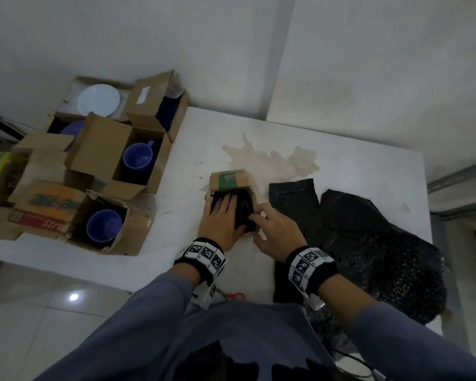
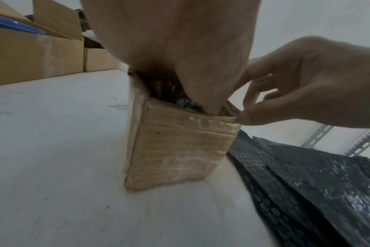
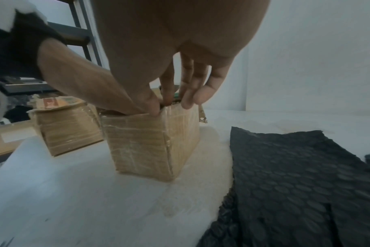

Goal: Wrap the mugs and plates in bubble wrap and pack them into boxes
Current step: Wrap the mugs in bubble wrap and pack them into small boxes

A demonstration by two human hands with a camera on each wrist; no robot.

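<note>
A small open box (image 1: 232,200) stands upright at the middle of the white surface (image 1: 341,166), a black-wrapped bundle (image 1: 243,207) inside. The left hand (image 1: 221,215), fingers straight and flat, presses the bundle down from 7 o'clock. The right hand (image 1: 275,229), at 5 o'clock, pinches the box's near corner.

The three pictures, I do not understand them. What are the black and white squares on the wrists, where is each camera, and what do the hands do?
No machine: a person works. The squares are marker bands on the wrists. One camera sits on the head, one on each wrist. The left hand presses a black bubble-wrapped bundle into a small cardboard box on the white table. The right hand pinches the box's rim. Black bubble wrap sheets lie beside it; open boxes hold blue mugs.
</note>
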